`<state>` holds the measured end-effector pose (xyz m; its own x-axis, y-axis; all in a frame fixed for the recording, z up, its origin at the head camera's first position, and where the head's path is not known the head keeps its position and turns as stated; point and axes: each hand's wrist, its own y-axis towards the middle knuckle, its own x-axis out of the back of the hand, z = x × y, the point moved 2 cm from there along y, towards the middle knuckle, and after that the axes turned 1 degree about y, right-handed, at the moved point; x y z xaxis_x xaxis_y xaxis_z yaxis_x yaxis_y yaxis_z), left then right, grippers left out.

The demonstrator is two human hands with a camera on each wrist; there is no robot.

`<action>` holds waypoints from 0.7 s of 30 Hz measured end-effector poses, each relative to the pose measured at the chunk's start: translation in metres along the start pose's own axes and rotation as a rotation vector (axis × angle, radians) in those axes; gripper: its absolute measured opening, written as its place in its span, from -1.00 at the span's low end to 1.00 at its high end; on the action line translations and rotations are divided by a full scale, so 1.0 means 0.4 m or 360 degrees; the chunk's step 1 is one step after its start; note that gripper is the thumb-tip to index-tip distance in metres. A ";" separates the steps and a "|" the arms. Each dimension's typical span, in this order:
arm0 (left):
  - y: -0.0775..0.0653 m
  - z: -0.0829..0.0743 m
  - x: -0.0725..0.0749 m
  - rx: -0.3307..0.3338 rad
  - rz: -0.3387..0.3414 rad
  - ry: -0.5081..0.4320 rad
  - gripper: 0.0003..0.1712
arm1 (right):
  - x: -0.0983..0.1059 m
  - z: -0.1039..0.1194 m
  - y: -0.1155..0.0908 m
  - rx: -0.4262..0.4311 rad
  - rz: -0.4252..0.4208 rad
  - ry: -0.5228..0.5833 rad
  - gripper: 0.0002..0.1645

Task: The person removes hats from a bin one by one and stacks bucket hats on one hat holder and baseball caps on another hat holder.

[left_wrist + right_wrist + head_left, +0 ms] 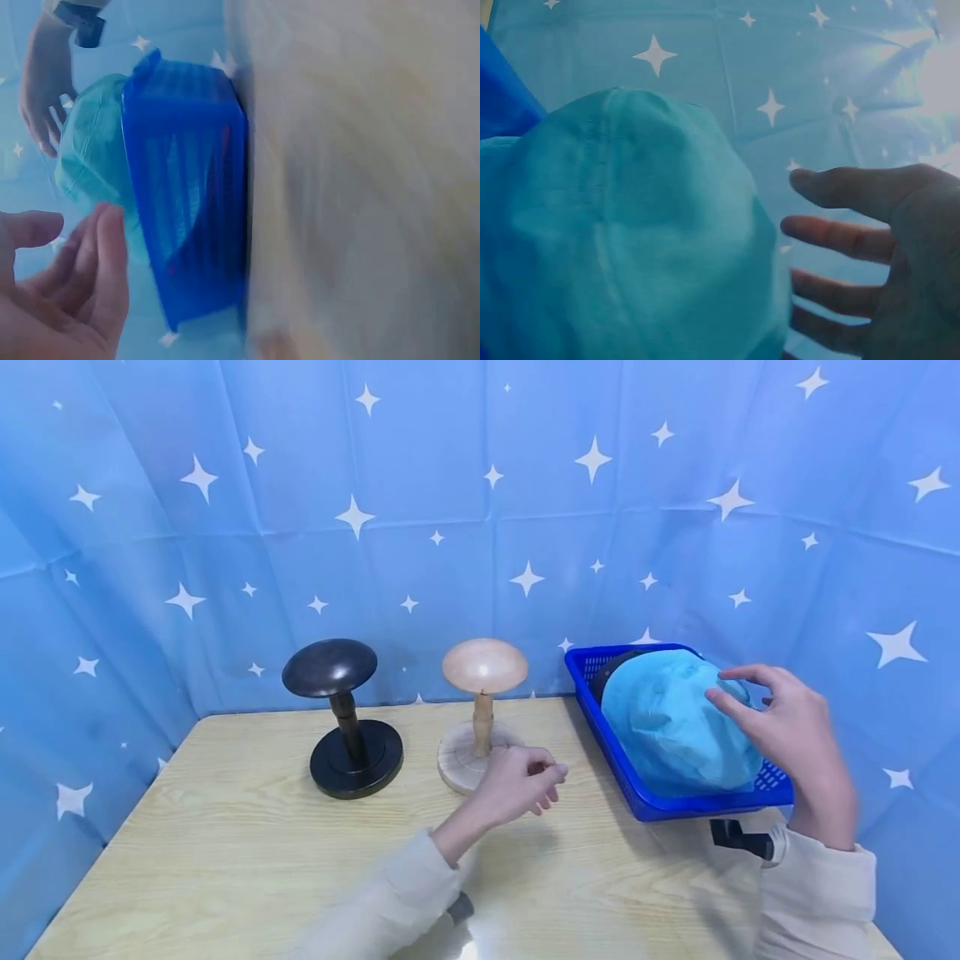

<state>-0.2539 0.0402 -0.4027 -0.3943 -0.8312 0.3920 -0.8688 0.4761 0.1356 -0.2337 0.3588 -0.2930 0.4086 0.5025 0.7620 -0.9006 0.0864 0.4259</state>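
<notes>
on table (pixel 225 843), left to right: stand (pixel 348 722), second stand (pixel 483 714), basket (pixel 675 810) holding cap (pixel 675 718)

No text, label, brand or number can be read in any view — head or wrist; the printed marks that show are white stars (pixel 356 517) on the blue curtain (pixel 435 452).

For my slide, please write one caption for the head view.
Right hand by a hat in a blue basket, left hand before a pale stand, black stand farther left.
</notes>
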 end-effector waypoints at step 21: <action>0.097 0.013 -0.213 0.0334 0.0307 -0.0898 -0.66 | -0.055 -0.030 0.025 -0.0246 -0.0380 0.0102 -0.66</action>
<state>-0.2557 0.1280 -0.4357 -0.5971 -0.7868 -0.1562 -0.7841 0.6136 -0.0936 -0.2536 0.3590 -0.3112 0.6062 0.5047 0.6147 -0.7938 0.3366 0.5065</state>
